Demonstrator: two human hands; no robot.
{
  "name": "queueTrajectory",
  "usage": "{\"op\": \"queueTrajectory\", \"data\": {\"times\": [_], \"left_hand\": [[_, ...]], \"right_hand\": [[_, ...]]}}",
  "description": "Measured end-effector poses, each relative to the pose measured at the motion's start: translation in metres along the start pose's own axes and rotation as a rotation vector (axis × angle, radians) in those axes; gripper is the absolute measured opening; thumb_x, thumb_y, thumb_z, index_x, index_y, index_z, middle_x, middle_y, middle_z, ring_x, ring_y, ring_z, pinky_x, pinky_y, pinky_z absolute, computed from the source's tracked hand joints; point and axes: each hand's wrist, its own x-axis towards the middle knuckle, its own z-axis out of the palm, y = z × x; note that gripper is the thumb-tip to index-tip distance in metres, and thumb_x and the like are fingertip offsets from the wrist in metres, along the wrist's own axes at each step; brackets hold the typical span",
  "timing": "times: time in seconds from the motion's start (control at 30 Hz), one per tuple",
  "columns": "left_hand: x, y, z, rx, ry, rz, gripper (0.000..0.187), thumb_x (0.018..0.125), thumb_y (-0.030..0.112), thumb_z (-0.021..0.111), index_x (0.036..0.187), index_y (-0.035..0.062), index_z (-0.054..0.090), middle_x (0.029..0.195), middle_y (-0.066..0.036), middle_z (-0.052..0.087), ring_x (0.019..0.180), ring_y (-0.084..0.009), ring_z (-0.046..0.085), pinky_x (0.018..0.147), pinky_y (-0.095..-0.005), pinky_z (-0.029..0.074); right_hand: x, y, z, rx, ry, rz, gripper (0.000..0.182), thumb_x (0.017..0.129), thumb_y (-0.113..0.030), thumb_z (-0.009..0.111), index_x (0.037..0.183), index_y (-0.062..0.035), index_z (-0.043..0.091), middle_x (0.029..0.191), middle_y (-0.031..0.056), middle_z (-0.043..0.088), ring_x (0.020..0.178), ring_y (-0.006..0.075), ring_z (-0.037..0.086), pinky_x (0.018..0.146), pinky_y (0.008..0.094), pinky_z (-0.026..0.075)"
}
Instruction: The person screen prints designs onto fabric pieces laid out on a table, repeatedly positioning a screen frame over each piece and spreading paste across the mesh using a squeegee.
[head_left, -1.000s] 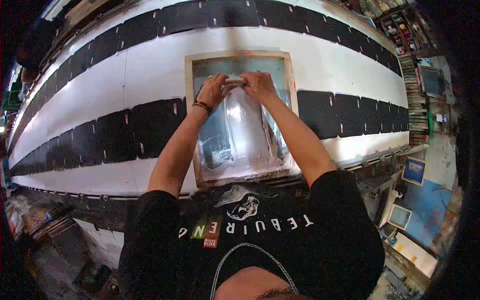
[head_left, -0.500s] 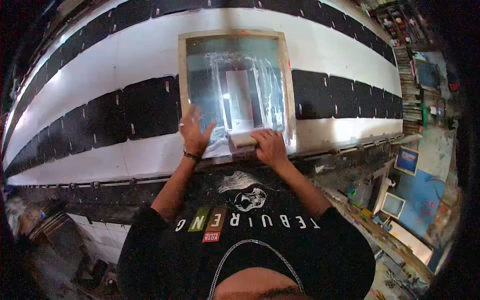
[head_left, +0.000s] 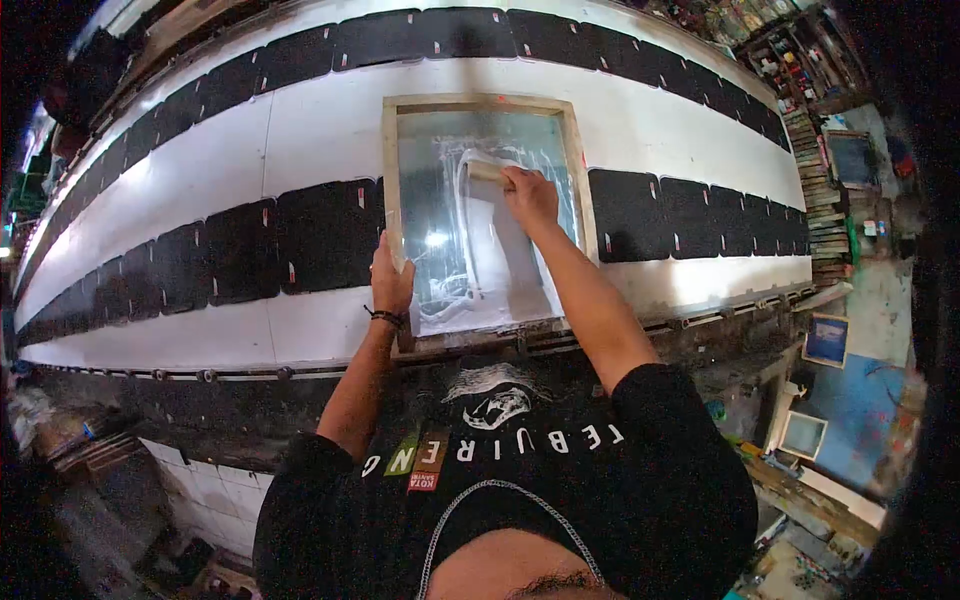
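Nearest, the person's left hand (head_left: 391, 285) lies at the left rail of a wooden frame (head_left: 391, 160); whether it clasps cannot be told. Farther in, the right hand (head_left: 532, 198), closer to the squeegee (head_left: 484, 172), clenches its right end; from that grip it extends leftward, long axis crosswise over the screen (head_left: 428, 190). Beyond, black panels (head_left: 468, 33) line the white surface (head_left: 330, 125).

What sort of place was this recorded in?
Most likely a screen-printing workshop: a rectangular wood-framed, white-smeared translucent screen, a long flat white table bearing rows of black rounded-corner panels, and a pale bar-shaped squeegee in the right hand.
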Motion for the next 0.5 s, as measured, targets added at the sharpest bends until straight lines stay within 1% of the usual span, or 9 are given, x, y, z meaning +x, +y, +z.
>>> {"op": "queueTrajectory", "data": {"times": [0.03,0.07,0.13,0.2,0.23,0.3,0.37,0.47,0.5], "left_hand": [[0.002,0.001,-0.001,0.007,0.001,0.016,0.077,0.088,0.007,0.069,0.157,-0.0035,0.036,0.144,-0.027,0.054,0.130,-0.0412,0.055,0.113,-0.0463,0.042],[0.002,0.003,-0.001,0.005,0.005,0.003,0.076,0.088,0.006,0.069,0.157,-0.0033,0.037,0.143,-0.027,0.054,0.129,-0.0414,0.056,0.113,-0.0463,0.042],[0.001,0.002,0.004,0.004,0.012,0.003,0.076,0.088,0.006,0.068,0.157,-0.0031,0.037,0.143,-0.027,0.055,0.129,-0.0416,0.056,0.113,-0.0463,0.042],[0.001,-0.001,0.012,-0.026,0.088,0.072,0.075,0.089,0.006,0.068,0.156,-0.0036,0.038,0.143,-0.026,0.055,0.131,-0.0411,0.056,0.113,-0.0456,0.043],[0.002,0.009,0.015,-0.070,0.033,-0.054,0.073,0.089,0.007,0.067,0.155,-0.0040,0.039,0.146,-0.026,0.054,0.134,-0.0412,0.054,0.115,-0.0454,0.041],[0.006,0.032,0.052,-0.133,0.074,0.000,0.072,0.089,0.007,0.066,0.155,-0.0040,0.039,0.147,-0.026,0.054,0.134,-0.0414,0.054,0.115,-0.0455,0.041],[0.005,0.067,0.101,-0.142,0.117,0.002,0.073,0.089,0.007,0.064,0.156,-0.0029,0.037,0.146,-0.026,0.053,0.133,-0.0416,0.053,0.116,-0.0457,0.040],[0.006,0.118,0.166,-0.067,0.067,-0.017,0.075,0.091,0.010,0.065,0.158,-0.0007,0.034,0.149,-0.027,0.050,0.134,-0.0433,0.050,0.116,-0.0457,0.039],[0.003,0.132,0.179,-0.038,0.038,-0.021,0.074,0.092,0.011,0.065,0.158,-0.0011,0.034,0.148,-0.027,0.050,0.133,-0.0441,0.050,0.115,-0.0468,0.040]], "right_hand": [[0.003,-0.010,-0.015,-0.111,-0.110,0.142,0.035,0.080,-0.020,0.076,0.114,-0.0143,0.077,0.111,0.0131,0.076,0.104,0.0356,0.070,0.089,0.0454,0.057],[-0.003,-0.015,-0.038,-0.107,-0.095,0.145,0.035,0.080,-0.020,0.076,0.114,-0.0143,0.077,0.111,0.0131,0.076,0.104,0.0356,0.070,0.089,0.0454,0.057],[-0.030,-0.007,-0.081,0.062,-0.283,0.475,0.033,0.081,-0.024,0.076,0.112,-0.0125,0.078,0.114,0.0159,0.075,0.104,0.0369,0.070,0.089,0.0443,0.057],[-0.095,0.089,-0.043,0.140,0.144,0.205,0.038,0.082,-0.030,0.076,0.112,-0.0076,0.077,0.110,0.0145,0.076,0.102,0.0327,0.072,0.089,0.0432,0.056],[-0.126,0.133,-0.027,0.289,0.171,0.226,0.036,0.082,-0.032,0.076,0.108,-0.0062,0.077,0.106,0.0115,0.075,0.098,0.0292,0.072,0.085,0.0419,0.056],[-0.146,0.199,-0.045,0.440,0.208,0.241,0.036,0.083,-0.035,0.076,0.103,-0.0049,0.077,0.102,0.0085,0.074,0.093,0.0257,0.071,0.081,0.0407,0.056],[-0.153,0.248,-0.081,1.029,0.031,0.936,0.030,0.082,-0.036,0.076,0.094,-0.0084,0.075,0.093,0.0031,0.069,0.084,0.0212,0.067,0.073,0.0371,0.053],[-0.147,0.311,-0.121,1.139,0.054,0.823,0.022,0.081,-0.033,0.075,0.090,-0.0125,0.074,0.088,0.0029,0.067,0.078,0.0208,0.064,0.068,0.0354,0.050],[-0.135,0.326,-0.133,0.805,-0.015,0.902,0.025,0.079,-0.032,0.074,0.091,-0.0094,0.074,0.087,0.0037,0.067,0.079,0.0218,0.064,0.070,0.0381,0.050]]}}
